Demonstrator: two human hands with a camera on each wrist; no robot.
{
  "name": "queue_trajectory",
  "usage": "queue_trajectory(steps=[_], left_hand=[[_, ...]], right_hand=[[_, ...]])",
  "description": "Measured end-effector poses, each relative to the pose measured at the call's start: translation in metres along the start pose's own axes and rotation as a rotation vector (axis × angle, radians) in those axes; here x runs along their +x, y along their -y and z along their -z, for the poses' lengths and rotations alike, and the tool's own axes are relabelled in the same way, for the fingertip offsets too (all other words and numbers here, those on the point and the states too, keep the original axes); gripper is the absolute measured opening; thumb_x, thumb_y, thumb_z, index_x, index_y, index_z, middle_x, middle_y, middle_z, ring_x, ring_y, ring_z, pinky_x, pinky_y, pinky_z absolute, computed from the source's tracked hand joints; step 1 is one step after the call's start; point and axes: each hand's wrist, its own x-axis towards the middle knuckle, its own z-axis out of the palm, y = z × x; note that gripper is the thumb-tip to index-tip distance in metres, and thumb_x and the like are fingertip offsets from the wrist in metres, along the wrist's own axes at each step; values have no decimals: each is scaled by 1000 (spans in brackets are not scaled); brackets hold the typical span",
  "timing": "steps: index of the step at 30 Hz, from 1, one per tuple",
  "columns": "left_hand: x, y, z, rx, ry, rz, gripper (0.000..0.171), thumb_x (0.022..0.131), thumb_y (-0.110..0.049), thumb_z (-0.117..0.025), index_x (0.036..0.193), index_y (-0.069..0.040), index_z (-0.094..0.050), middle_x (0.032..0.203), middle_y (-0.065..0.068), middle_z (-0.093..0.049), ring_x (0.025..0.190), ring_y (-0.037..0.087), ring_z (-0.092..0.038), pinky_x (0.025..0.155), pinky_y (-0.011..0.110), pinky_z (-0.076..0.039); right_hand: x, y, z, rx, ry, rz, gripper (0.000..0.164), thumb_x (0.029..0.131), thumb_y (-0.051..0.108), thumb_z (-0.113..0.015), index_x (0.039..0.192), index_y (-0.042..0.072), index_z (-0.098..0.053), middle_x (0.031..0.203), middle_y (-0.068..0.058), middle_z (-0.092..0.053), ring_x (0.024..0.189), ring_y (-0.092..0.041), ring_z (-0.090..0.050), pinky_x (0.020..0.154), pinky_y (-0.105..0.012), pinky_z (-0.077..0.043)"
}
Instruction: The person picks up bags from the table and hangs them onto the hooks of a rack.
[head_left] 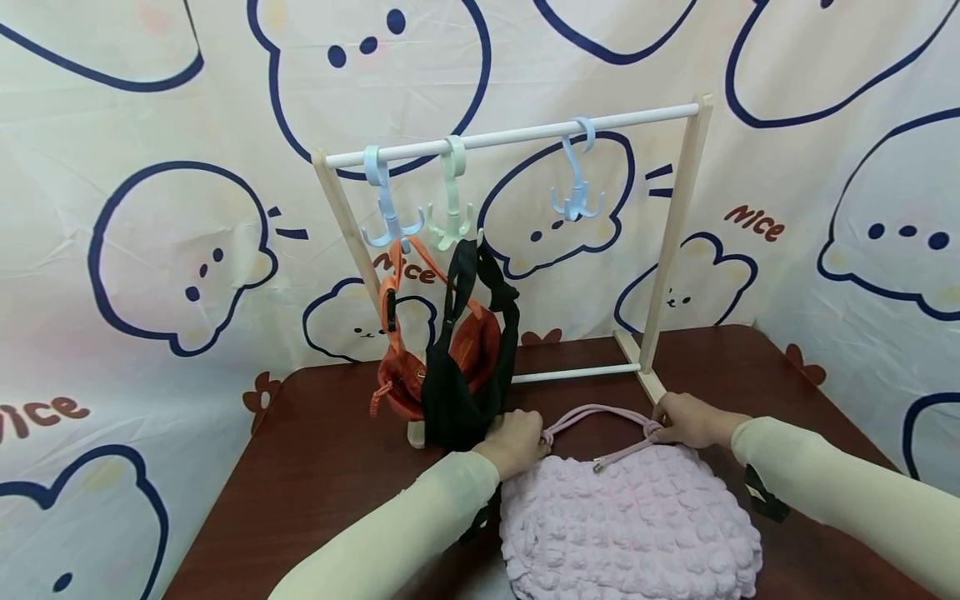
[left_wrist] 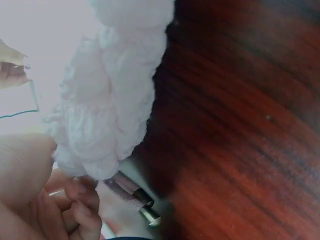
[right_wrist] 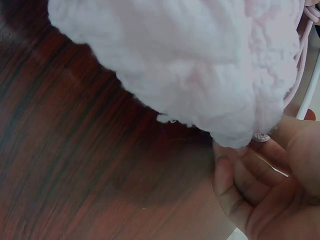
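A pale pink puffy bag (head_left: 630, 525) lies on the table at the front, its thin cord handle (head_left: 600, 410) arching up behind it. My left hand (head_left: 516, 443) grips the bag's upper left corner, beside the knot of the cord. At the upper right corner, my right hand (head_left: 692, 421) pinches the bag near the other knot. Metal-tipped cord ends (left_wrist: 145, 205) hang beside the curled left fingers in the left wrist view. In the right wrist view, the right fingers (right_wrist: 250, 175) curl under the puckered edge of the bag (right_wrist: 200, 75).
Behind the hands stands a wooden rack with a white rail (head_left: 517, 136). It carries a blue hook (head_left: 388, 204), a green hook (head_left: 452, 196) and another blue hook (head_left: 577, 187). An orange bag (head_left: 397, 379) and a black bag (head_left: 450, 400) hang at the left, close to my left hand.
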Motion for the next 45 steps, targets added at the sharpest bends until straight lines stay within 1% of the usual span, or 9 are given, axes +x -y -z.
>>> queue_trajectory(steps=[5, 9, 12, 16, 20, 25, 32, 38, 45], left_hand=[[-1, 0, 7, -45, 72, 3, 43, 101, -26, -60, 62, -17, -44, 58, -2, -44, 50, 12, -43, 48, 26, -34], [-2, 0, 9, -34, 105, 5, 45, 100, -25, -63, 60, -18, -42, 58, -3, -40, 52, 12, -41, 49, 26, -33], [-1, 1, 6, -24, 93, -9, 43, 98, -26, -68, 60, -19, -49, 58, -5, -45, 53, 10, -42, 50, 25, -34], [-1, 0, 2, 0, 62, -34, 34, 94, -28, -73, 63, -19, -62, 64, -4, -60, 57, 7, -47, 52, 24, -37], [0, -2, 1, 90, 18, -44, 27, 90, -34, -77, 68, -20, -70, 78, -3, -71, 65, 6, -57, 56, 24, -42], [1, 0, -1, 174, -18, -48, 31, 88, -39, -78, 67, -20, -69, 76, -1, -72, 66, 8, -62, 56, 25, -43], [4, 2, -9, 246, -46, -115, 26, 88, -41, -78, 82, -16, -74, 80, 1, -75, 68, 10, -67, 54, 27, -45], [4, 2, -11, 250, -42, -125, 23, 89, -40, -77, 84, -17, -74, 79, 0, -75, 64, 8, -64, 53, 27, -44], [1, 1, -9, 164, -7, -94, 21, 91, -36, -75, 83, -17, -69, 81, 1, -73, 63, 8, -59, 55, 27, -43]], right_hand=[[3, -1, -3, -30, -20, 3, 10, 87, 11, -78, 86, 2, -73, 70, 0, -61, 63, -9, -49, 57, -25, -40], [4, -2, -6, -26, -25, -17, 10, 86, 11, -78, 85, 4, -72, 69, 1, -59, 63, -10, -49, 57, -26, -40], [4, -3, -9, -18, -25, -25, 9, 86, 11, -78, 84, 5, -72, 69, 2, -58, 63, -10, -49, 58, -26, -40], [3, -4, -10, -12, -34, -18, 10, 85, 10, -79, 79, 8, -71, 66, 4, -55, 62, -10, -47, 57, -25, -39], [1, -2, -10, -3, -29, -14, 9, 85, 10, -78, 80, 7, -71, 68, 4, -56, 62, -10, -48, 57, -25, -39], [2, 1, -9, -14, -19, -17, 11, 86, 11, -78, 82, 6, -69, 72, 3, -58, 65, -11, -48, 60, -26, -40], [3, -2, -11, -37, -18, -23, 11, 86, 12, -79, 81, 8, -69, 72, 3, -59, 67, -12, -49, 62, -28, -41], [3, -4, -12, -33, -30, -10, 12, 86, 12, -79, 80, 8, -69, 72, 3, -59, 67, -12, -49, 63, -28, -41], [3, -3, -11, -31, -26, -16, 13, 86, 11, -78, 83, 6, -67, 74, 1, -61, 68, -12, -50, 63, -28, -43]])
